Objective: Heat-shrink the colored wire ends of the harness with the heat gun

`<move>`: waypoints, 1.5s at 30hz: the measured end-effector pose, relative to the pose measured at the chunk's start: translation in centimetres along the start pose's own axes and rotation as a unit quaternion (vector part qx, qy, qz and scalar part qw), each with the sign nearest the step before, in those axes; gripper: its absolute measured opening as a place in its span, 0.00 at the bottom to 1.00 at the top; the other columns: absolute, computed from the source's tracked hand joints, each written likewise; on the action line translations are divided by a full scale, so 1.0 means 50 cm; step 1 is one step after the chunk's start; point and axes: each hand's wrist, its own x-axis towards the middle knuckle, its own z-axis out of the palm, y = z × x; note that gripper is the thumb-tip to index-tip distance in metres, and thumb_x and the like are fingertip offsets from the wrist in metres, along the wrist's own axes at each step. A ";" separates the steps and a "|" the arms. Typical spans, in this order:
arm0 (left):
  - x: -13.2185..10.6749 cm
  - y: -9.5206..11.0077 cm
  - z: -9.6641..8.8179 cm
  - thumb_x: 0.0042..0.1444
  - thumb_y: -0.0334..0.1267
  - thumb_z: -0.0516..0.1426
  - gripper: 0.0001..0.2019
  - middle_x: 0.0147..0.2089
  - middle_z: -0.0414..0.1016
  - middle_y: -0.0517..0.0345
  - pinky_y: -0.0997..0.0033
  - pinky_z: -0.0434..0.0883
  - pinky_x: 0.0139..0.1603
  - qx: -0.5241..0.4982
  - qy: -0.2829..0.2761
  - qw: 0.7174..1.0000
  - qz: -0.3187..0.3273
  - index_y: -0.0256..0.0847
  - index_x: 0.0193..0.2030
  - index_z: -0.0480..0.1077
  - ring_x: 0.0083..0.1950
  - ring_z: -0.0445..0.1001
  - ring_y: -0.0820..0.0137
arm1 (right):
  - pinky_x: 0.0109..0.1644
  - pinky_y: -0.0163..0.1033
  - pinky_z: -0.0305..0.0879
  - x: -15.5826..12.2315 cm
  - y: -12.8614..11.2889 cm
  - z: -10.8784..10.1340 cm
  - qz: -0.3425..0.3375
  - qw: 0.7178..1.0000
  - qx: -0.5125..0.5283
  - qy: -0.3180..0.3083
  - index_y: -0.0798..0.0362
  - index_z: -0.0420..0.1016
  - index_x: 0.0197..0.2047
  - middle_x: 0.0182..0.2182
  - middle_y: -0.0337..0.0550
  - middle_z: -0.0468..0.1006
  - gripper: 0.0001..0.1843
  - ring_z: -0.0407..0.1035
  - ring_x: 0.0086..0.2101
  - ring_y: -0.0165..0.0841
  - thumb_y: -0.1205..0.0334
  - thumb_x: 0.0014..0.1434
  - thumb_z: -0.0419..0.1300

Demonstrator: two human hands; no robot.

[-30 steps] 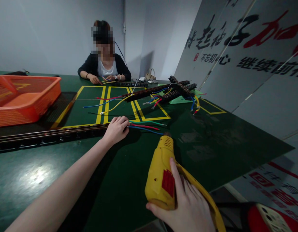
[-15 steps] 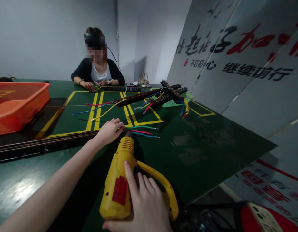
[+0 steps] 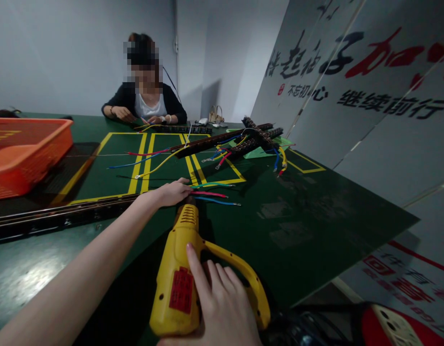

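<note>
The left hand point(image 3: 171, 193) has flattened, fingers together, onto the terminal strip point(image 3: 63, 216) end at the middle of the counter point(image 3: 315, 206). The right hand point(image 3: 216, 307) stays clamped round the yellow drill point(image 3: 177, 269), its nose now just behind; the strip looks pinned for it.

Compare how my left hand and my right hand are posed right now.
The left hand reaches far out, arm stretched; the right hand is close to the body. The left hand lies fairly flat at the end of the long dark rail, by the green, red and blue wires; the right hand curls around the handle of the yellow power tool. Both are bare, over the green table.
</note>
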 end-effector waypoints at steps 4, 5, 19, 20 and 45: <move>0.003 0.017 -0.023 0.60 0.37 0.49 0.14 0.58 0.66 0.49 0.56 0.70 0.52 -0.034 -0.119 0.990 -0.064 0.46 0.46 0.74 0.56 0.69 0.60 | 0.48 0.52 0.68 -0.005 0.011 -0.010 0.000 1.000 0.013 -0.010 0.52 0.41 0.70 0.47 0.55 0.75 0.65 0.72 0.44 0.48 0.20 0.40 0.51; 0.001 0.022 -0.028 0.60 0.39 0.49 0.14 0.58 0.65 0.50 0.52 0.68 0.54 -0.043 -0.126 0.988 -0.076 0.47 0.46 0.73 0.58 0.67 0.59 | 0.47 0.52 0.68 -0.007 0.015 -0.012 -0.004 1.000 0.014 -0.010 0.52 0.41 0.70 0.46 0.54 0.76 0.65 0.72 0.43 0.48 0.20 0.40 0.51; -0.025 0.030 -0.012 0.55 0.38 0.50 0.12 0.56 0.60 0.53 0.57 0.67 0.55 -0.075 -0.058 0.995 -0.035 0.43 0.43 0.72 0.57 0.66 0.63 | 0.43 0.45 0.70 -0.033 0.044 -0.030 -0.067 0.992 -0.044 0.102 0.53 0.43 0.70 0.40 0.48 0.78 0.66 0.75 0.38 0.43 0.17 0.38 0.47; -0.028 0.033 -0.010 0.55 0.37 0.50 0.12 0.56 0.61 0.53 0.57 0.67 0.54 -0.070 -0.049 0.996 -0.033 0.42 0.43 0.72 0.57 0.66 0.63 | 0.42 0.45 0.70 -0.032 0.046 -0.032 -0.067 0.991 -0.050 0.100 0.53 0.44 0.69 0.40 0.48 0.78 0.66 0.75 0.38 0.43 0.17 0.38 0.48; -0.080 0.037 -0.023 0.60 0.43 0.51 0.13 0.48 0.72 0.55 0.60 0.68 0.51 -0.040 0.122 0.990 -0.049 0.44 0.47 0.69 0.49 0.72 0.63 | 0.43 0.47 0.69 -0.009 0.044 -0.024 -0.034 0.991 -0.077 0.103 0.57 0.48 0.68 0.42 0.51 0.77 0.68 0.73 0.39 0.45 0.20 0.34 0.56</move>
